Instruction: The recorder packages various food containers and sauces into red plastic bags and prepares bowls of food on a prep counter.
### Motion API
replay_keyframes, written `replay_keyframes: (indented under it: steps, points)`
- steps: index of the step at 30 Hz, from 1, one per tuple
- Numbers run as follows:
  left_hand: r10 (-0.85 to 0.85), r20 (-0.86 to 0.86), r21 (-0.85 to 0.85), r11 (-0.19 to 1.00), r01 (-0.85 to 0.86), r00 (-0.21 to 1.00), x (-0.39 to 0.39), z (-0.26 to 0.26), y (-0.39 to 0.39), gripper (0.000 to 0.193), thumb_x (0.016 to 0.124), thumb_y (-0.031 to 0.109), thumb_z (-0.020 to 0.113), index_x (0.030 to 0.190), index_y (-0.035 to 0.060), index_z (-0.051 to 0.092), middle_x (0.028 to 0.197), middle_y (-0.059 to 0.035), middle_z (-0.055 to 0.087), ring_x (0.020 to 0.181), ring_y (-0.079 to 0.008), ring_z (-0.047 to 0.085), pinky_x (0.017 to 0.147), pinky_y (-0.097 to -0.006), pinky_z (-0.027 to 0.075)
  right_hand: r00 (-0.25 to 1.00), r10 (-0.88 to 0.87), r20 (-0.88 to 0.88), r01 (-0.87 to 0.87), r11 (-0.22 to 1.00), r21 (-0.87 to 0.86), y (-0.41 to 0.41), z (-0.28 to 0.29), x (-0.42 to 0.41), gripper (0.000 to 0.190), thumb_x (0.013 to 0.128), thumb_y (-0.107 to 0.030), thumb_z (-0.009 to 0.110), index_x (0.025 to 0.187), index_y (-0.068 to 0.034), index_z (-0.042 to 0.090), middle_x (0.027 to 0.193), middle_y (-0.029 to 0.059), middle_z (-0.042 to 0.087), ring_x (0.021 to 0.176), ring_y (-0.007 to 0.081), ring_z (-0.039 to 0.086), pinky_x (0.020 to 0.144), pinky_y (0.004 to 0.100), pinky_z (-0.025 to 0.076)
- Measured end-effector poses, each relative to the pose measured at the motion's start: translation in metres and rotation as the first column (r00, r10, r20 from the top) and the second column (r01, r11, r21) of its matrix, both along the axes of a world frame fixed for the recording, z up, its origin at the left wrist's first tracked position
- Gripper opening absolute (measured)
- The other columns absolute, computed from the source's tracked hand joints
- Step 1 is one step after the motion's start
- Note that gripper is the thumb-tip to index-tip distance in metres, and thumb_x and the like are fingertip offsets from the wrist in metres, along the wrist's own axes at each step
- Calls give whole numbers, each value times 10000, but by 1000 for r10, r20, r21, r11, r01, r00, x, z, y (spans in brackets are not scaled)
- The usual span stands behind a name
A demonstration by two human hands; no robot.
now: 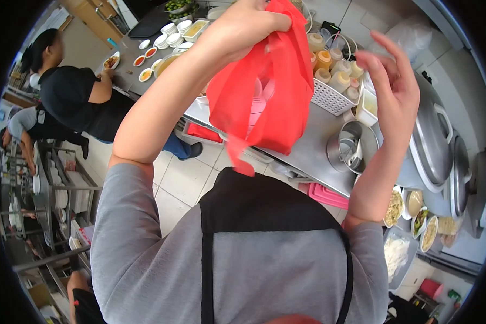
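Note:
My left hand (243,30) is raised and grips the top of a red cloth bag (291,105). The bag hangs in front of my chest, its side gaping. Pink containers or papers (257,110) show inside, though I cannot tell exactly what they are. A loose red strap (239,156) dangles from the bag, blurred. Away from the bag, my right hand (397,85) is held up with fingers apart and nothing in it. Beyond that hand, a white perforated basket (332,99) holds several squeeze bottles (340,81).
Below the bag runs a steel counter (316,133). A metal pot (352,146) with utensils stands there, near large lidded pots (433,133) and food bowls (393,206). Sauce dishes (146,75) sit at the far left. A person in black (73,89) works beside the counter.

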State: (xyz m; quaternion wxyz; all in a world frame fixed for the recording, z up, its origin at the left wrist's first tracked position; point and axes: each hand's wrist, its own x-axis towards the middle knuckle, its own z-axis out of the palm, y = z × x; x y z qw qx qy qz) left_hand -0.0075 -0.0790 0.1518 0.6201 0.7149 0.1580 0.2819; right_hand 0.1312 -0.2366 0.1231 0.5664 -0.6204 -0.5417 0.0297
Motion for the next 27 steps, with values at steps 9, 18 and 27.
replay_keyframes:
  steps: [9, 18, 27]
  points:
    - [192, 197, -148, 975, -164, 961, -50, 39, -33, 259, 682, -73, 446, 939, -41, 434, 880, -119, 550, 718, -152, 548, 660, -239, 450, 972, -35, -232, -41, 949, -314, -30, -132, 50, 238, 791, -145, 572, 992, -17, 563, 738, 20, 576, 681, 67, 512, 630, 210, 419]
    - [347, 413, -111, 937, -332, 842, -194, 64, -74, 303, 769, 33, 481, 1050, -73, 440, 949, -112, 557, 838, -138, 568, 769, -237, 440, 668, 273, -692, -664, 640, -387, -31, -196, -7, 246, 841, -135, 494, 1053, -14, 520, 865, 52, 594, 756, 125, 568, 675, 252, 460]
    - [588, 488, -112, 775, -622, 645, -351, 45, -101, 392, 732, 60, 518, 1073, -86, 393, 947, -135, 547, 844, -177, 574, 754, -264, 457, 349, 561, -751, -935, 149, -323, 81, -236, -204, 271, 858, -143, 462, 1100, -24, 492, 921, 35, 569, 789, 104, 552, 670, 230, 452]
